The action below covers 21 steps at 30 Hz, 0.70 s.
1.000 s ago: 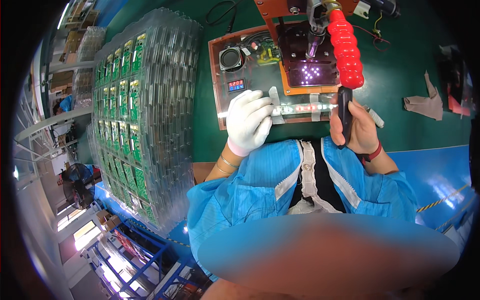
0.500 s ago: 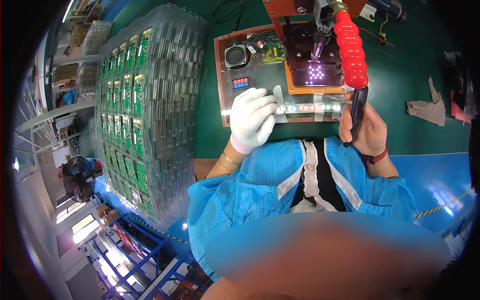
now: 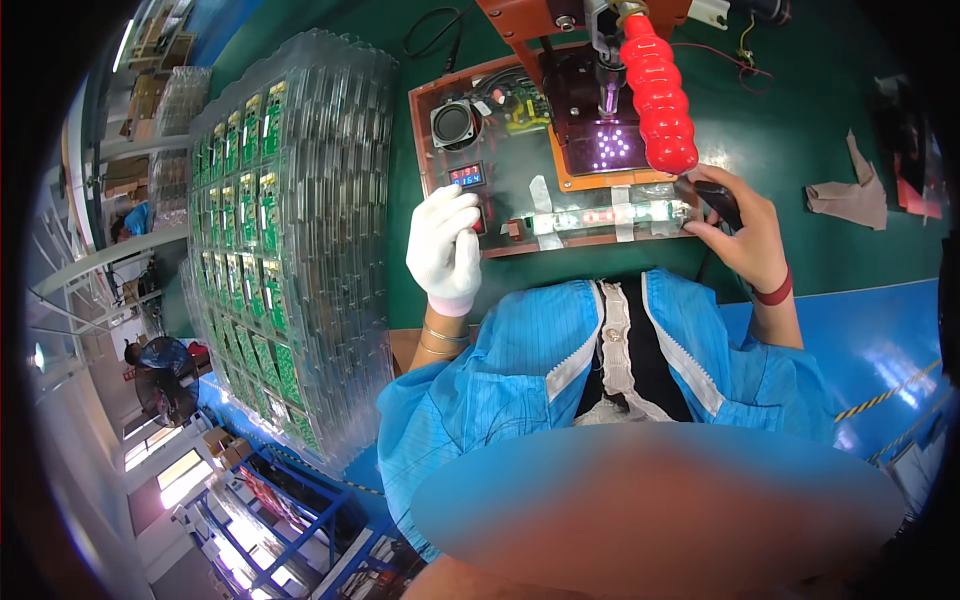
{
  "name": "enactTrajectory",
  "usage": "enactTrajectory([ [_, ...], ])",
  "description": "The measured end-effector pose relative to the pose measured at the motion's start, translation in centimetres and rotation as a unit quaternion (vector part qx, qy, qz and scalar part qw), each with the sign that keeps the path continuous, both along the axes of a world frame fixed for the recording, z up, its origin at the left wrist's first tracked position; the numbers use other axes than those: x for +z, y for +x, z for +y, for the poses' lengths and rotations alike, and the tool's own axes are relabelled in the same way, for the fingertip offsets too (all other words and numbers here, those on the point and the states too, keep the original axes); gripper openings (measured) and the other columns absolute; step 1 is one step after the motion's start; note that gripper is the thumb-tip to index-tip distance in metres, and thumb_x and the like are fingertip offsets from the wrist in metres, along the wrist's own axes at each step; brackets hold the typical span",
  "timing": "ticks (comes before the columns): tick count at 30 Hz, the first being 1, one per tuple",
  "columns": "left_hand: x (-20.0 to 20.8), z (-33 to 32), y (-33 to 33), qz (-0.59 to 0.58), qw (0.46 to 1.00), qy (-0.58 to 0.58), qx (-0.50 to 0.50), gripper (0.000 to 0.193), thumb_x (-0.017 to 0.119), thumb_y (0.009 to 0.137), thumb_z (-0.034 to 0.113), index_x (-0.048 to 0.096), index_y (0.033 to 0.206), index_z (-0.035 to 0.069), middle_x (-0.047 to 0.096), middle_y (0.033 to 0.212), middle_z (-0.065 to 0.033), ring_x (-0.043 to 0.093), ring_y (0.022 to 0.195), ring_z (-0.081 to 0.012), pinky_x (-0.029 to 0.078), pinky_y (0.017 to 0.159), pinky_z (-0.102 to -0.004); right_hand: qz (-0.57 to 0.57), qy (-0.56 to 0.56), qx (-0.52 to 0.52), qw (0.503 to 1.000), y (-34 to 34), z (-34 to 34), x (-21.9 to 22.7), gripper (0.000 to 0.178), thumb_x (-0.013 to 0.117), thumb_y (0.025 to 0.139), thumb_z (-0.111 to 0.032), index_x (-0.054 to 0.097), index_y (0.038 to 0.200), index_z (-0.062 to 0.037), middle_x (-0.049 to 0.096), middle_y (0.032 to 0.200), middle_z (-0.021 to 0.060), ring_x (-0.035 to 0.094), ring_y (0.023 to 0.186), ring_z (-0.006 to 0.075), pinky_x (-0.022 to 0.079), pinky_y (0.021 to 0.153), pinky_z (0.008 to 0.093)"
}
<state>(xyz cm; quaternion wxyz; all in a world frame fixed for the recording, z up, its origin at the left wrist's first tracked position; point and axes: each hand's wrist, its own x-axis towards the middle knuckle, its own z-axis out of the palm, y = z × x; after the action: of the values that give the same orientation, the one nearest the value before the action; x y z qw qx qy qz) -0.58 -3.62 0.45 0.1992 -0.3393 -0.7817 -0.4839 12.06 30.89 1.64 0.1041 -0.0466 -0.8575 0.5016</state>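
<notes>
My left hand (image 3: 443,245), in a white glove, is at the left end of the test fixture (image 3: 515,248), beside a small digital display (image 3: 466,176) and a red switch (image 3: 478,221). Its fingers are loosely bent and apart from the thumb, with nothing visible in them. My bare right hand (image 3: 750,235) grips a black-handled tool (image 3: 720,203) at the fixture's right end. Between the hands lies a lit strip (image 3: 600,216) under pieces of clear tape. A red beaded lever handle (image 3: 660,100) hangs over the fixture, and white dots glow on a dark plate (image 3: 611,147) behind the strip.
Stacked clear trays (image 3: 340,230) holding green circuit boards (image 3: 245,215) rise on the left. A round speaker (image 3: 455,124) sits in the fixture. On the green table (image 3: 770,130) a beige cloth piece (image 3: 850,190) lies at right. A fan (image 3: 163,385) stands beyond the trays.
My left hand has moved left off the strip to beside the display and switch. My right hand has turned the black-handled tool from nearly upright to slanting. The view has shifted slightly.
</notes>
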Motion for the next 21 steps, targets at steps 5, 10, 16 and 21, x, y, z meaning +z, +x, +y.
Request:
enactTrajectory([
  [5,-0.3,0.1,-0.1,0.013,1.000,-0.002,-0.011,0.021,0.061,0.080,-0.002,0.072,0.098,0.000,0.075,0.107,-0.0148,0.067,0.110,-0.0344,0.051,0.101,-0.0440,-0.010,-0.026,0.005,1.000,-0.8,0.1,-0.6,0.057,0.083,0.072,0.003,0.067,0.126,-0.0043,0.074,0.096,0.0046,0.056,0.067,0.0115,0.049,0.066,0.0230],
  [10,-0.1,0.1,0.0,0.024,0.999,-0.020,-0.011,0.021,0.061,0.081,-0.001,0.071,0.099,0.000,0.075,0.107,-0.0148,0.066,0.111,-0.0341,0.052,0.100,-0.0433,-0.014,-0.020,-0.006,1.000,-0.8,0.2,-1.2,0.058,0.082,0.072,0.004,0.067,0.127,-0.0036,0.076,0.099,0.0066,0.059,0.070,0.0124,0.050,0.067,0.0230],
  [16,-0.2,-0.3,-0.3,0.021,1.000,-0.013,0.010,0.021,0.065,0.076,-0.003,0.072,0.095,0.001,0.076,0.105,-0.0123,0.068,0.108,-0.0328,0.053,0.098,-0.0412,0.009,-0.066,0.031,0.997,0.3,-0.2,-0.9,0.052,0.080,0.073,0.003,0.066,0.124,-0.0005,0.078,0.106,0.0101,0.062,0.072,0.0140,0.052,0.073,0.0243],
  [21,-0.8,-2.0,-0.5,-0.014,0.997,-0.051,0.059,0.035,0.066,0.079,-0.003,0.069,0.114,0.000,0.069,0.125,-0.0152,0.063,0.119,-0.0321,0.049,0.106,-0.0406,0.030,-0.075,0.118,0.990,0.7,0.8,-1.3,0.049,0.077,0.075,0.004,0.065,0.123,0.0013,0.078,0.108,0.0116,0.065,0.074,0.0151,0.054,0.075,0.0248],
])
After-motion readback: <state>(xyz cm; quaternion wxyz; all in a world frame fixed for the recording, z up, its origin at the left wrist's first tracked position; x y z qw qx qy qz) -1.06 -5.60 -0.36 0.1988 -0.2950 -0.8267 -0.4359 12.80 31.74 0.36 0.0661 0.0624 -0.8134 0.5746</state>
